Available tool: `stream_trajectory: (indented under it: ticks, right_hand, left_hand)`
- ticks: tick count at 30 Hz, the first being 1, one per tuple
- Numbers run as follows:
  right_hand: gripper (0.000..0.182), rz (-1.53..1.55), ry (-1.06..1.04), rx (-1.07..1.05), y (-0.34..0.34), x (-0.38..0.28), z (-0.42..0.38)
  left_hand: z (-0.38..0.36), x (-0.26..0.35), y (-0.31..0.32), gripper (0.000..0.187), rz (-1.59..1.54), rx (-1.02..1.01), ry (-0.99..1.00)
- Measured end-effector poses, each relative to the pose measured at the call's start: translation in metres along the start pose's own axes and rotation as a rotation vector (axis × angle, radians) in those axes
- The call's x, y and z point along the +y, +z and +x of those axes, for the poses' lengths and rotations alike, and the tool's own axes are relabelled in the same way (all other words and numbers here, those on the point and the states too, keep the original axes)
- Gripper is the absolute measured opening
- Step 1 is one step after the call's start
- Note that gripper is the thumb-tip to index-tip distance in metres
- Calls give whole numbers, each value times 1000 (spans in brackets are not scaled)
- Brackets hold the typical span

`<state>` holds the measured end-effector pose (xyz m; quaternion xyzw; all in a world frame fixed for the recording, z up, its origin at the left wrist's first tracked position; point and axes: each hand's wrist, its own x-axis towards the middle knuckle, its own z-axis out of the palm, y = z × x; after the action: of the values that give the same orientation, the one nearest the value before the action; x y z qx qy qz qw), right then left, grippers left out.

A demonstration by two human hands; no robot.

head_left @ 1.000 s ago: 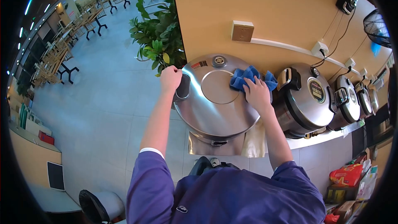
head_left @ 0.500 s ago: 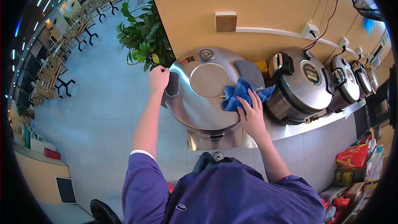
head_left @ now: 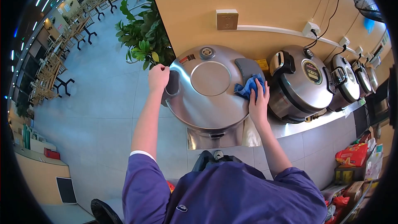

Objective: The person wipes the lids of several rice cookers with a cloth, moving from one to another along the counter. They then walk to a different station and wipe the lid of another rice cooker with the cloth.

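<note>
A large round steel cooker lid [head_left: 209,110] lies in front of me, with a grey plastic handle [head_left: 173,84] on its left and a grey hinge block [head_left: 245,67] at its right. My left hand [head_left: 158,78] is closed beside the left handle; what its curled fingers hold, if anything, is hidden. Under the fingers of my right hand [head_left: 259,101] a crumpled blue cloth [head_left: 248,88] is gripped and pressed against the lid's right edge, just below the hinge block.
Several smaller rice cookers, the nearest one [head_left: 304,85] close to my right hand, line the wall. Behind the lid is a wall socket box [head_left: 227,20]. A leafy plant [head_left: 147,37] stands at the back left. Bags [head_left: 351,156] and boxes crowd the lower right.
My right hand has moved right and slightly away from me with the blue cloth, from the lid's surface to its right edge. The cloth is more bunched. My left hand has stayed put.
</note>
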<state>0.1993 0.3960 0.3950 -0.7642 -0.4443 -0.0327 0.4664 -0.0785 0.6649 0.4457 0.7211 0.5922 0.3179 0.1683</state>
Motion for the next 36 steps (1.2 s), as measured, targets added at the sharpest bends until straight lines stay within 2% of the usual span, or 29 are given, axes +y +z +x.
stream_trajectory:
  ticks: [5, 7, 8, 11, 18, 20, 22, 23, 24, 26, 31, 34, 36]
  right_hand:
    - [39, -140, -72, 3, -9, -18, 12]
    - [37, -179, -215, -35, -7, -24, 26]
    - [37, -177, -215, -38, -4, -24, 35]
    - [37, -219, -355, -185, 9, -9, 73]
    - [39, -104, -371, -369, 39, 15, 148]
    - [41, -121, -389, -347, 47, 20, 163]
    - [44, -126, -134, -501, 44, 13, 177]
    - [52, -175, -99, -474, 49, 20, 183]
    - [52, -174, -99, -473, 51, 22, 188]
    - [60, -220, 97, -484, 54, 24, 196]
    - [63, -316, 202, -514, 55, 13, 198]
    - [59, -410, 177, -514, 50, 9, 188]
    - [54, -356, 36, -447, 51, 16, 179]
  left_hand:
    - [2, 0, 0, 27, 11, -9, 2]
    - [2, -1, 0, 28, 8, -17, -8]
    - [2, -1, 0, 28, 8, -25, -16]
    - [6, -5, 4, 28, 12, -40, -28]
    - [3, 0, 1, 26, -13, -44, -52]
    - [4, -2, 4, 26, -20, -33, -52]
    - [6, -4, 5, 26, -15, -25, -31]
    - [6, -4, 6, 26, -15, -24, -30]
    - [5, -3, 5, 26, -15, -23, -31]
    - [4, -1, 4, 27, -14, -20, -27]
    - [4, -1, 4, 26, -7, -15, -42]
    - [6, -6, 8, 26, -22, -7, -36]
    - [7, -8, 10, 26, -11, -5, -32]
